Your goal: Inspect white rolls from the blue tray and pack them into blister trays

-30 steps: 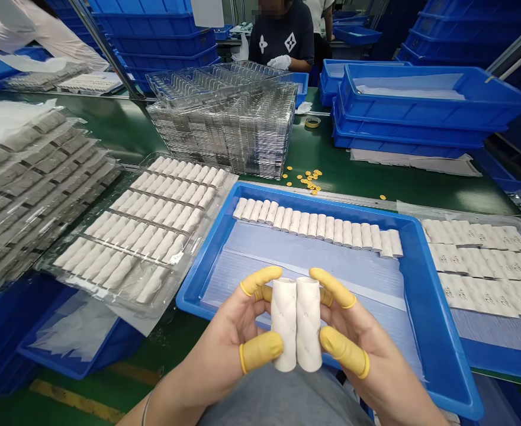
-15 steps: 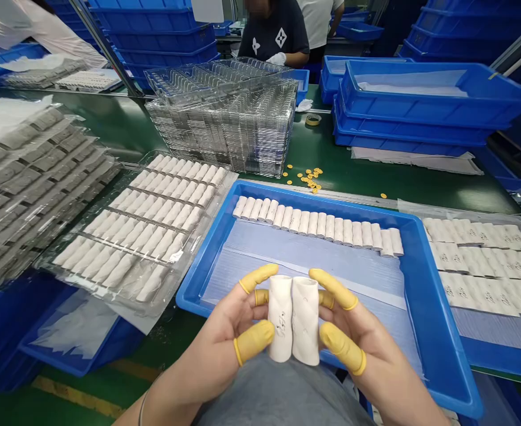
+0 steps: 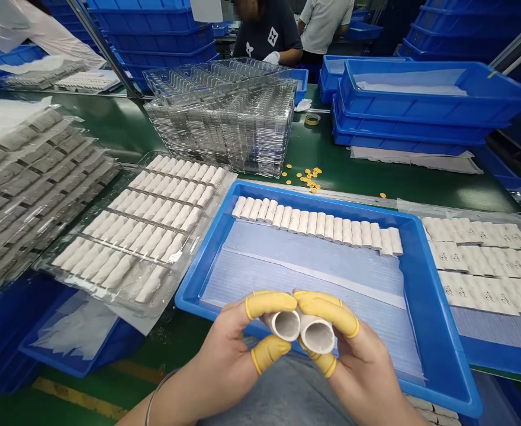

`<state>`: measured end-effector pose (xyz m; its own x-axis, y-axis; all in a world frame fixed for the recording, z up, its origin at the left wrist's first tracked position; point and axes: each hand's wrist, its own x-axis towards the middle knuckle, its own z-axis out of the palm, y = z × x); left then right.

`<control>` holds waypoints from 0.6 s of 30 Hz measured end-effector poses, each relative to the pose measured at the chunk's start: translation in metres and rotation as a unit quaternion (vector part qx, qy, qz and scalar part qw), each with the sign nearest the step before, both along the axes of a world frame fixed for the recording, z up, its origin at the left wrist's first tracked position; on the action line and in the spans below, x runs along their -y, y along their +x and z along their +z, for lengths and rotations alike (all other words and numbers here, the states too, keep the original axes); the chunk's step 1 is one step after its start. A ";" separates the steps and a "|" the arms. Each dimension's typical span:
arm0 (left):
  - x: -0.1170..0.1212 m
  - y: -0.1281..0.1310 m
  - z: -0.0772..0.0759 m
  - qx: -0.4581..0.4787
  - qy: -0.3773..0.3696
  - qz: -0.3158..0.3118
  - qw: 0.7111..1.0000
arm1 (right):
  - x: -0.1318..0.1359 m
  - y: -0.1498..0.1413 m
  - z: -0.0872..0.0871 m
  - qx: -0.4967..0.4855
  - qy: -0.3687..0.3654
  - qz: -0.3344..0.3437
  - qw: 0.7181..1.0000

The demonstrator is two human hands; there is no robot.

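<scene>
My left hand (image 3: 238,337) is closed around a white hollow tube (image 3: 286,325), and my right hand (image 3: 353,337) grips a second white hollow tube (image 3: 318,335). The two tubes are side by side with their open ends facing me. Yellow finger cots cover the fingertips and thumbs of both hands. Both hands are over the near edge of a blue tray (image 3: 438,307) lined with a bluish sheet. Along the tray's far side runs a row of similar white tubes (image 3: 318,225).
To the left lies a clear plastic tray of white tubes (image 3: 145,222), beside stacked filled trays (image 3: 34,183). Stacked clear trays (image 3: 225,124) and blue bins (image 3: 420,106) stand behind. More tubes (image 3: 482,266) lie at right. Small yellow pieces (image 3: 309,177) are scattered on the green table. A co-worker (image 3: 267,35) is opposite.
Both tubes have been tipped from upright, side faces showing, to open ends facing me. My fingers have come together over their tops. The person in white at the back has shifted right.
</scene>
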<state>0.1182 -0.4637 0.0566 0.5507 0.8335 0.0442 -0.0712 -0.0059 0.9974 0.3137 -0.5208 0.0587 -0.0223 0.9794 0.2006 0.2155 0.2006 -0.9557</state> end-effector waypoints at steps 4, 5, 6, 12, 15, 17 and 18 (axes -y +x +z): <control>-0.003 0.003 0.003 0.025 0.054 -0.006 0.998 | -0.002 0.001 0.001 0.012 0.069 0.021 0.997; -0.003 0.003 0.004 0.028 0.059 -0.006 0.998 | -0.002 0.001 0.001 0.015 0.071 0.022 0.997; -0.004 0.004 0.004 0.028 0.062 -0.007 0.998 | -0.002 0.001 0.001 0.019 0.073 0.021 0.997; -0.004 0.004 0.005 -0.003 0.061 -0.016 0.998 | -0.002 -0.001 0.002 0.049 0.087 -0.006 0.995; -0.005 0.003 0.005 -0.007 0.060 0.007 0.998 | 0.000 -0.002 0.000 0.052 0.089 -0.012 0.995; -0.008 0.003 0.005 0.008 0.033 0.037 0.999 | 0.000 -0.001 0.001 0.042 0.097 -0.031 0.994; -0.010 0.003 0.004 0.024 0.006 0.053 0.998 | 0.000 -0.001 0.002 0.035 0.102 -0.046 0.993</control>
<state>0.1213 -0.4535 0.0606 0.4565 0.8862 0.0796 -0.1180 -0.0283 0.9926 0.3129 -0.5210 0.0602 0.0447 0.9169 0.3966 0.3058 0.3654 -0.8792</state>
